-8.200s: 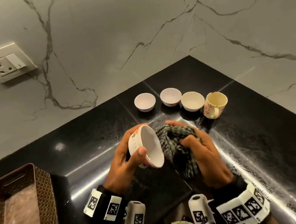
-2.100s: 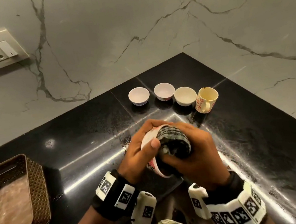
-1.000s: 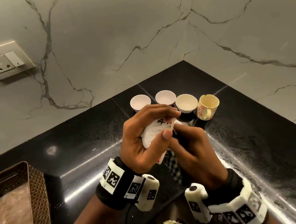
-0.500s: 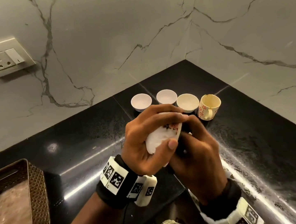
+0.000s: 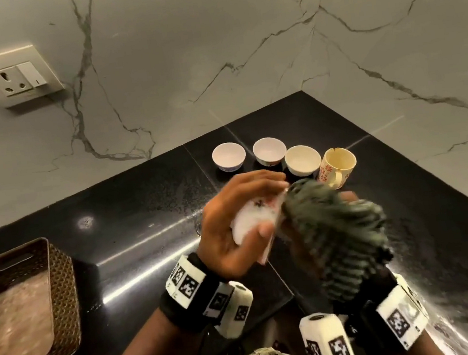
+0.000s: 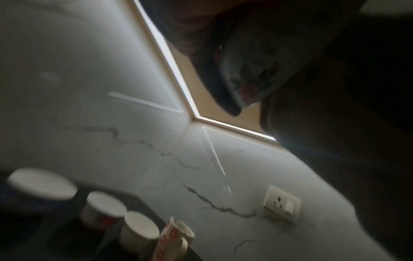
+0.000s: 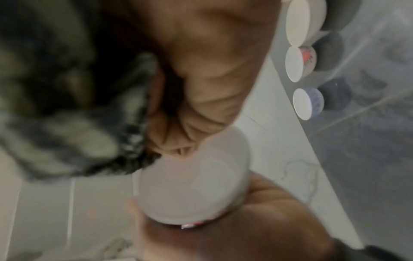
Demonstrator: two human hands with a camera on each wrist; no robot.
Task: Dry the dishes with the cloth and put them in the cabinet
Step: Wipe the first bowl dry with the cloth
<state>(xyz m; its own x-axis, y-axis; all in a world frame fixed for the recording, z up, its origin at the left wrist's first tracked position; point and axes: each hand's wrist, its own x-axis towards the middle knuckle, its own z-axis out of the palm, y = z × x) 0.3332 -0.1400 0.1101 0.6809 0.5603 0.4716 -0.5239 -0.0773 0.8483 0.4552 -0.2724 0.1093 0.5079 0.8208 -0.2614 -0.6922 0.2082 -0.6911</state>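
My left hand (image 5: 271, 202) grips a white bowl (image 5: 257, 219) with a red and black pattern, tipped so its mouth faces right. A bunched dark checked cloth (image 5: 338, 232) covers my right hand and meets the bowl's rim; it is blurred. In the right wrist view my right hand (image 7: 178, 123) clutches the cloth (image 7: 67, 106) just above the bowl (image 7: 192, 178), whose white inside shows. The left wrist view shows the bowl's patterned underside (image 6: 252, 70) in shadow. Three small bowls (image 5: 228, 155) (image 5: 269, 150) (image 5: 302, 160) and a floral mug (image 5: 338, 166) stand in a row behind my hands.
The black counter (image 5: 143, 219) ends in a corner of marble walls. A brown woven basket (image 5: 63, 289) sits at the counter's left. A wall socket (image 5: 14, 78) is at the upper left. No cabinet is in view.
The cloth, hidden behind the bowl half a second ago, now shows bunched over my right hand at the bowl's right. The left hand has kept hold of the bowl.
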